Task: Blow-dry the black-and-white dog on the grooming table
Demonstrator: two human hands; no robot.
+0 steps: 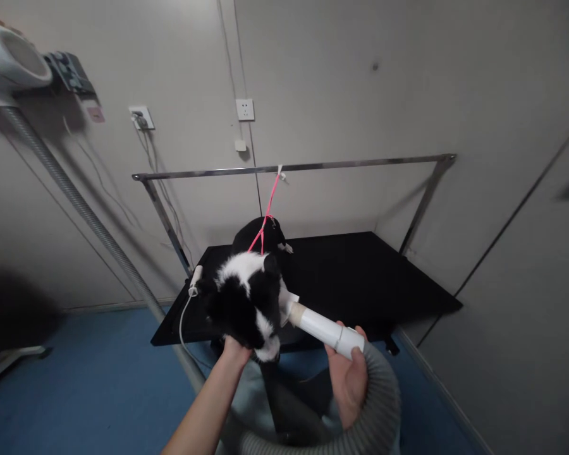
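Observation:
A black-and-white dog [246, 278] is on a black grooming table [355, 272], its head lowered toward me over the near edge. Under its jaw, my left hand [237, 349] holds the head from below; the fingers are mostly hidden by fur. My right hand [348, 373] is wrapped round the white dryer nozzle [320, 325], whose tip points at the side of the dog's neck. From the nozzle a grey ribbed hose [384, 392] curves down past my wrist. A pink lead [268, 212] runs from the dog up to the metal bar.
The metal bar [360, 164] spans the table's far side on two posts. At upper left is a white dryer unit [14, 57] with its long hose. A white corded device [196, 278] lies at the table's left edge. Wall sockets [245, 110] are behind.

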